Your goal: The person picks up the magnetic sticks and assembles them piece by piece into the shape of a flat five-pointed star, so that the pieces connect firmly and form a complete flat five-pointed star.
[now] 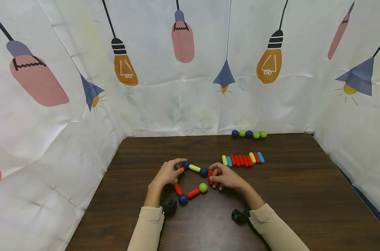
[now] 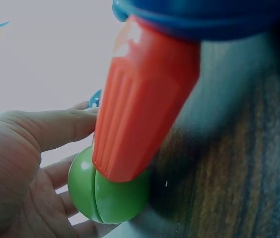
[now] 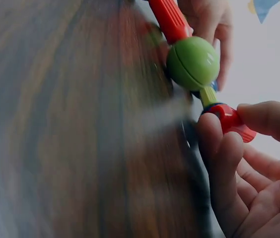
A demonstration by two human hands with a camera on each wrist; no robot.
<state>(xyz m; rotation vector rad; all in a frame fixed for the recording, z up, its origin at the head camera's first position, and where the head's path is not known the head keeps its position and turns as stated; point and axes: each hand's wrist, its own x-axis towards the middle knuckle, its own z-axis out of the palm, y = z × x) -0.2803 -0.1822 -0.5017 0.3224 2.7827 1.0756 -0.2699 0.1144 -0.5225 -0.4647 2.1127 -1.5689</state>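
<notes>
My left hand (image 1: 168, 172) pinches the far blue ball (image 1: 186, 165) of an unclosed ring of toy rods and balls, its thumb by a red rod. From that ball a yellow rod (image 1: 194, 168) runs to another blue ball (image 1: 203, 172). My right hand (image 1: 226, 177) grips a loose-ended red rod (image 1: 210, 177) between thumb and fingers, beside that second ball; whether they touch I cannot tell. The ring's other end is a green ball (image 1: 203, 188), on a red rod (image 1: 193, 193) from the near blue ball (image 1: 183, 199). Close in the left wrist view are a red rod (image 2: 140, 99) and green ball (image 2: 107, 191).
Behind my right hand lies a row of yellow, blue and red rods (image 1: 241, 160). Several blue and green balls (image 1: 249, 134) line the back edge of the dark wooden table (image 1: 302, 195). A white printed cloth (image 1: 183, 104) hangs behind and at the sides.
</notes>
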